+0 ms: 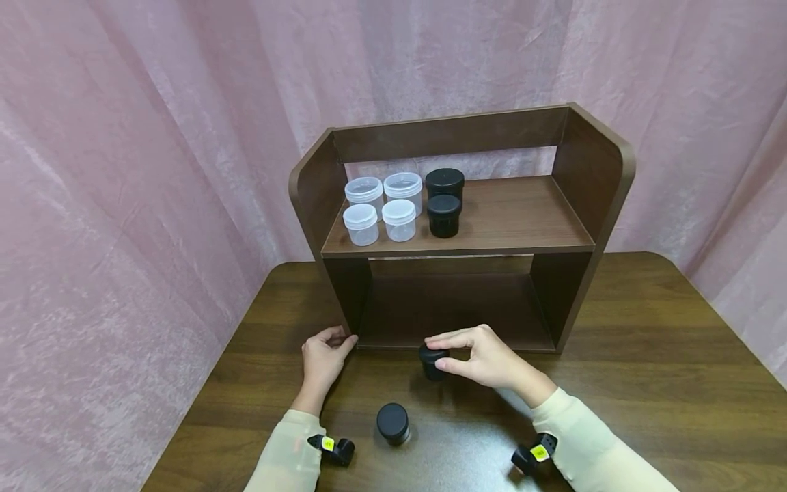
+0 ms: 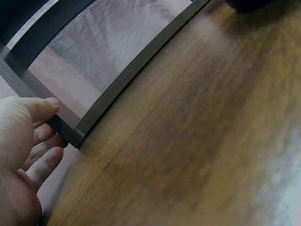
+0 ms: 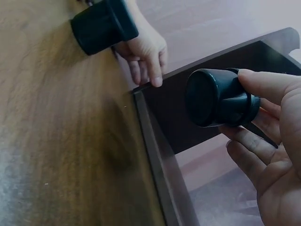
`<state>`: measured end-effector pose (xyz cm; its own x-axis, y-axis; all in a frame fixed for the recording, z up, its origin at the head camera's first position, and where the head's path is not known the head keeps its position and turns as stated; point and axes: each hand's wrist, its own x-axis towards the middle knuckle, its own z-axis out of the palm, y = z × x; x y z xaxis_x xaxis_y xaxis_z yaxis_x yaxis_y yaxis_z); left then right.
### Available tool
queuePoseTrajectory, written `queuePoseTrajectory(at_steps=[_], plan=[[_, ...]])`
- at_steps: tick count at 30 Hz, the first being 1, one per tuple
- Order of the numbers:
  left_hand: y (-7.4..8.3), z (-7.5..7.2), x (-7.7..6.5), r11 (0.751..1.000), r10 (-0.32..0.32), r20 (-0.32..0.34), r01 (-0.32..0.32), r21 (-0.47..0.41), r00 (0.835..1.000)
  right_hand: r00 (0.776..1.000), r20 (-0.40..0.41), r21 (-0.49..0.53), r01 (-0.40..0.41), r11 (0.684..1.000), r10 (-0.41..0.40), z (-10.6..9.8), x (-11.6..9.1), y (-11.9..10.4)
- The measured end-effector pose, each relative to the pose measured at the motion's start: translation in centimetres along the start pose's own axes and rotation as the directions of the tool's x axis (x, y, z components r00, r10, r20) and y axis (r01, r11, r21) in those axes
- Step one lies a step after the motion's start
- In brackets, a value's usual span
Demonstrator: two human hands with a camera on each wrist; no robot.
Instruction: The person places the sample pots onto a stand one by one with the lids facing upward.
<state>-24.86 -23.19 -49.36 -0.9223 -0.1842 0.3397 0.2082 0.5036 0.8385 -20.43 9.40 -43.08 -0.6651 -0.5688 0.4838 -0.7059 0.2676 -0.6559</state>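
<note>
My right hand [image 1: 482, 357] grips a small black lidded jar [image 3: 216, 98] near its lid, thumb on one side and fingers on the other. The jar is lifted off the table, in front of the shelf's lower compartment. At the shelf's lower left front corner, my left hand [image 1: 323, 359] holds the edge of the brown shelf's side panel [image 2: 66, 131], with the thumb on one face and the fingers around the other. A second black jar [image 1: 393, 422] stands upright on the table between the two forearms.
On the upper board of the brown shelf [image 1: 516, 212], translucent jars [image 1: 399, 220] with whitish lids stand in two rows at the left. Beside them are two black jars [image 1: 444, 217], one behind the other. A pink curtain [image 1: 184, 137] hangs behind the wooden table [image 1: 645, 355].
</note>
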Motion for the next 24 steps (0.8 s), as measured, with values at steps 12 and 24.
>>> queuePoseTrajectory(at_steps=[12, 24], plan=[[0.0, -0.1, 0.1, 0.999, 0.038, -0.018, -0.038, -0.014, 0.999, 0.996, -0.082, -0.027, 0.022, 0.999, -0.024, -2.6, 0.3, -2.8], [0.0, -0.2, 0.2, 0.998, 0.041, -0.01, -0.041, -0.051, 0.999, 0.981, -0.158, -0.105, 0.099, 0.989, -0.115, -7.6, 0.6, -8.6]])
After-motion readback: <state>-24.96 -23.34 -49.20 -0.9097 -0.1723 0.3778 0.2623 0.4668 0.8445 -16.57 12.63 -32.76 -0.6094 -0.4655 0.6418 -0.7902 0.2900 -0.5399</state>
